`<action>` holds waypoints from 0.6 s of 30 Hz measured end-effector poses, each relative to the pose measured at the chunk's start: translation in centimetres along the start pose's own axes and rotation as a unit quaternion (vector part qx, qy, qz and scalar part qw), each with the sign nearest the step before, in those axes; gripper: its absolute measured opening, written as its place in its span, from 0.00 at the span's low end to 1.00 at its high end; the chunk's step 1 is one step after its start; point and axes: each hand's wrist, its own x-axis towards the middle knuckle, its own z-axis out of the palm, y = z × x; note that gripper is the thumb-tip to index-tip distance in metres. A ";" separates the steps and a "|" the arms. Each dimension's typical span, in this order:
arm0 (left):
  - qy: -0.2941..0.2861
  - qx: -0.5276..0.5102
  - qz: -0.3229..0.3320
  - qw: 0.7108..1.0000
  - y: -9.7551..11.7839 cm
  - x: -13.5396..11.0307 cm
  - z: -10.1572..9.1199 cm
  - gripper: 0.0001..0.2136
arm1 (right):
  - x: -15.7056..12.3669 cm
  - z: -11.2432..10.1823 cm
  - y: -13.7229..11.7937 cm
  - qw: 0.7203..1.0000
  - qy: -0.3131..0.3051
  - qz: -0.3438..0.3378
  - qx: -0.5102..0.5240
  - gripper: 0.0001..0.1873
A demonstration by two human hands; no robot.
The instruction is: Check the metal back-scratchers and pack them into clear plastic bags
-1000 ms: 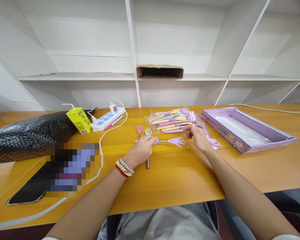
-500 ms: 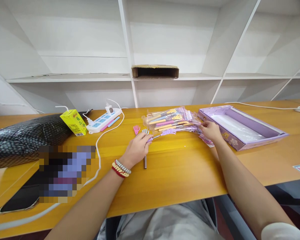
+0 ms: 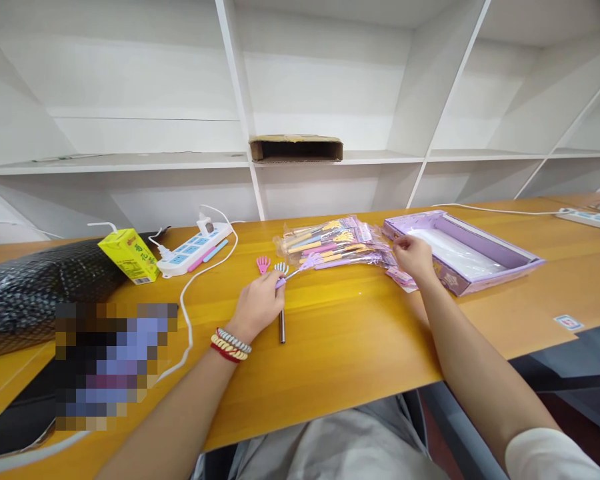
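Note:
My left hand [image 3: 258, 305], with bracelets at the wrist, is closed around the handle of a purple back scratcher [image 3: 310, 262]. Its claw end points right, towards the pile. Beside that hand, a pink back scratcher [image 3: 263, 265] and a light blue back scratcher [image 3: 281, 268] lie unwrapped, partly hidden by the hand. A metallic rod [image 3: 283, 328] shows below it. My right hand [image 3: 414, 259] has its fingers pinched together at the right end of several bagged back scratchers [image 3: 337, 241]; what it grips is hidden. Under it lies a pink printed package end [image 3: 401, 279].
A purple open box [image 3: 497, 275] with clear plastic inside stands right. At left are a power strip [image 3: 195, 250] with a white cable, a yellow drink carton [image 3: 130, 256], a black wrapped bundle [image 3: 45, 287] and a blurred phone [image 3: 20, 407]. White shelves [image 3: 320, 80] rise behind, holding a cardboard box [image 3: 296, 148].
The view has shifted slightly, moving everything leftward in the picture. My left hand has drawn the purple back scratcher a little further from the right hand, which stays pinched near the pile.

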 end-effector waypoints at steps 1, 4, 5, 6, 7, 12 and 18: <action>0.003 -0.003 -0.006 1.000 -0.1 0.0 0.1 0.11 | 0.2 -0.8 -0.4 0.999 0.029 0.006 0.025 0.12; 0.005 -0.015 -0.015 1.000 -0.2 0.1 0.2 0.11 | 1.8 -3.6 -0.5 0.995 0.079 0.035 0.044 0.12; 0.003 -0.017 -0.016 1.000 -0.2 0.1 0.2 0.11 | 2.6 -4.6 -0.1 0.996 0.075 0.047 0.025 0.11; 0.002 -0.016 -0.015 1.000 -0.2 0.1 0.1 0.11 | 3.6 -5.5 0.5 0.996 0.060 0.059 -0.006 0.11; 0.001 -0.016 -0.014 1.000 -0.1 0.1 0.1 0.11 | 4.7 -6.2 1.4 0.995 0.043 0.074 -0.048 0.10; -0.002 -0.012 -0.009 1.000 -0.4 0.3 -0.1 0.10 | 8.9 -7.9 7.1 0.956 -0.145 0.104 -0.235 0.07; 0.003 0.003 -0.036 0.999 -1.2 0.5 -0.2 0.10 | 8.3 -7.9 11.7 0.940 -0.184 0.136 -0.254 0.18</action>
